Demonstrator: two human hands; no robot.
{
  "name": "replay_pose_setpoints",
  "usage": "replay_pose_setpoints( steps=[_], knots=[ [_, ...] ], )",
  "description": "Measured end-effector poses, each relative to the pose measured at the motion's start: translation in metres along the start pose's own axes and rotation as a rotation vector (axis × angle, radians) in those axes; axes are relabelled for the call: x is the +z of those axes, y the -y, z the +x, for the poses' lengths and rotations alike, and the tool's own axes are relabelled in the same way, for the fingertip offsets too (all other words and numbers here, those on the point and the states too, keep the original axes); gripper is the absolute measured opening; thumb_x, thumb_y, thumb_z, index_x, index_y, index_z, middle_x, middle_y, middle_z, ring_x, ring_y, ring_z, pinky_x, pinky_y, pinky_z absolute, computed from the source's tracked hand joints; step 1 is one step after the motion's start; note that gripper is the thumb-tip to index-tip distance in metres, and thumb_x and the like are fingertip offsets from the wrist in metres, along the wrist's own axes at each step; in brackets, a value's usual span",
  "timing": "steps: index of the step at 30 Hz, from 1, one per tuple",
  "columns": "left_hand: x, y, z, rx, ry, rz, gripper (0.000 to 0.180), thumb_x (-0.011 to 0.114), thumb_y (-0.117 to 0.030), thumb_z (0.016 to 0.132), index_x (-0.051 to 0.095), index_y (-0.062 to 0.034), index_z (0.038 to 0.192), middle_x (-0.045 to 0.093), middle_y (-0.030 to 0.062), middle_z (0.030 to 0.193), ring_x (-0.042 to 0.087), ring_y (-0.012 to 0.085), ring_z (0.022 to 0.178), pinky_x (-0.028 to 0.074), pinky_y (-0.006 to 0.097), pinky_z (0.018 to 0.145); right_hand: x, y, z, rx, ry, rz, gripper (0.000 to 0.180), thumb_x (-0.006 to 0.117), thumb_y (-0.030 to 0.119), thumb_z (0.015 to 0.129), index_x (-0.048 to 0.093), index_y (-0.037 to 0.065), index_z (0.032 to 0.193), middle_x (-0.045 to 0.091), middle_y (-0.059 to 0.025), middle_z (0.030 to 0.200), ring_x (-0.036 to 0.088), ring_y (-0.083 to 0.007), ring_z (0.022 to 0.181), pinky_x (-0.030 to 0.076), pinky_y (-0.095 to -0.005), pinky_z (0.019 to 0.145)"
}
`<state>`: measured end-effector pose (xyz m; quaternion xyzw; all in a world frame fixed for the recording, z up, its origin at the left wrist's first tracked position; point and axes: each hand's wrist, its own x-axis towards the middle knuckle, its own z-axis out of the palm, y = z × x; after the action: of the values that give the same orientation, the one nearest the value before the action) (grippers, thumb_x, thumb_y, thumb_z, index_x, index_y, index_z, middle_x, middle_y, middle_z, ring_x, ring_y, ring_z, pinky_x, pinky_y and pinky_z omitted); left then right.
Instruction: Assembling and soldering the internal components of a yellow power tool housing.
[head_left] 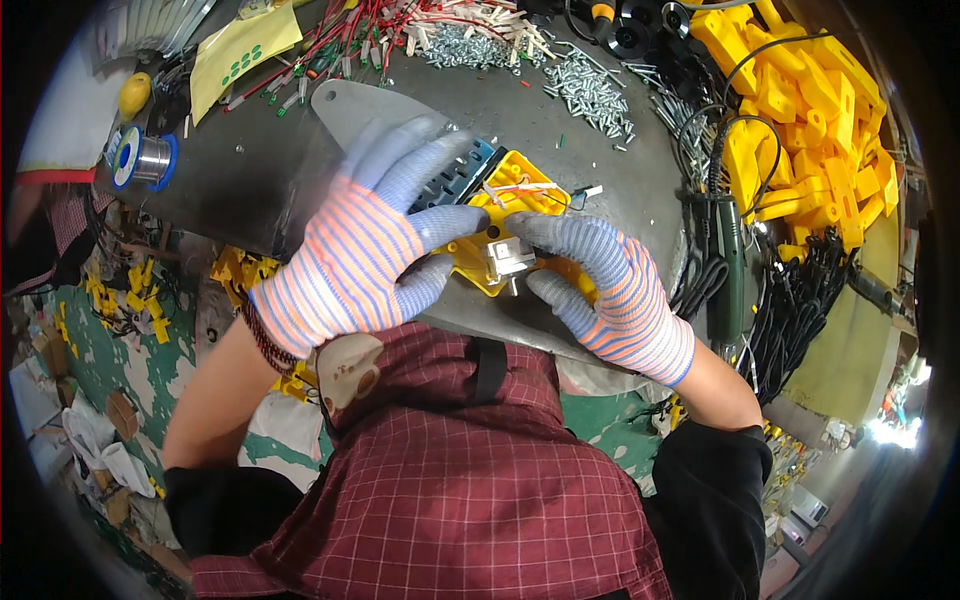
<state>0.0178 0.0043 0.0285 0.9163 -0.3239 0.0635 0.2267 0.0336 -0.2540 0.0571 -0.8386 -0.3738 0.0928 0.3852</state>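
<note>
A yellow plastic housing [528, 190] lies on the grey metal bench [560, 130] just in front of me, with thin red and white wires inside and a dark ribbed part along its left edge. My left hand [365, 245], in a striped knit glove, rests on its left side and holds it down. Gripping its near right edge is my right hand [600, 280], gloved the same way, with fingers by a small silver metal part [508, 258] set in the housing.
A heap of yellow housings [810, 110] fills the right. Silver screws [590, 90] and red and white wire pieces [400, 35] lie at the back. A solder spool [145, 158] sits at the left edge, black cables [810, 300] and a dark green tool [728, 270] to the right.
</note>
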Motion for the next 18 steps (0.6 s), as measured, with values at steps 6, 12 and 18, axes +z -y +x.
replay_pose_setpoints(
  steps=[6,12,18],
  knots=[
    [0.013,-0.027,-0.014,-0.137,-0.206,-0.104,0.033,0.066,-0.026,0.082,0.068,-0.0111,0.111,0.049,0.0203,0.141,0.041,0.0457,0.133,0.030,0.054,0.113,0.003,-0.003,-0.012,0.024,-0.114,0.063,0.040,0.071,0.005,0.083,0.060,0.006,0.122,0.067,-0.0149,0.107,0.065,-0.0367,0.098,0.053,-0.0428,0.084],
    [0.023,-0.031,-0.016,-0.169,-0.274,-0.181,0.036,0.071,-0.028,0.077,0.067,-0.0118,0.109,0.052,0.0201,0.137,0.042,0.0453,0.133,0.030,0.054,0.113,0.005,0.003,-0.015,0.094,-0.154,0.027,0.043,0.074,0.012,0.082,0.060,0.005,0.122,0.066,-0.0157,0.110,0.065,-0.0368,0.098,0.053,-0.0414,0.085],
    [0.037,-0.038,-0.008,-0.193,-0.348,-0.160,0.047,0.080,-0.035,0.070,0.061,-0.0124,0.107,0.053,0.0192,0.136,0.040,0.0446,0.135,0.029,0.055,0.113,0.007,0.003,0.001,0.072,-0.081,-0.012,0.030,0.071,0.017,0.084,0.065,0.008,0.112,0.067,-0.0142,0.097,0.064,-0.0365,0.089,0.052,-0.0424,0.080]
  ],
)
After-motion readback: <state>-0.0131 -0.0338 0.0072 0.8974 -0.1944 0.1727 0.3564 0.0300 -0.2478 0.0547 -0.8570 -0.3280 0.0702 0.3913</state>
